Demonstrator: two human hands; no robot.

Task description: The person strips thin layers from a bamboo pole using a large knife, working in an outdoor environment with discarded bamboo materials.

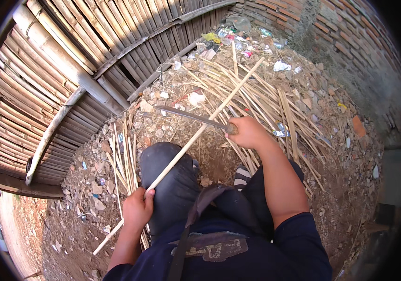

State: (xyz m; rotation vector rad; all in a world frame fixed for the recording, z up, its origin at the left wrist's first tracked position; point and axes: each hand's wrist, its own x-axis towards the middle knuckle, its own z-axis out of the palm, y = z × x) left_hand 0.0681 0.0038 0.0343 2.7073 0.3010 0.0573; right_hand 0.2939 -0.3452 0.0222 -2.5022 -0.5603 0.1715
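Note:
My left hand [137, 208] is closed round a long pale bamboo strip [181, 152], low on its length beside my left knee. The strip slants from the lower left up to the far right, across my thigh. In my right hand [249, 133] is a knife [186, 114], gripped by its handle. Its long dark blade points left and crosses the strip, seemingly touching it. Beyond my feet lies a loose heap of bamboo strips [242, 89], and a smaller bunch of strips [124, 157] rests on the ground left of my left knee.
A bamboo fence [88, 42] runs along the left and far left. A brick wall [345, 35] closes the far right. Rubble and soil [88, 225] cover the ground, with plastic litter [238, 37] piled in the far corner. A broken brick [358, 126] lies at the right.

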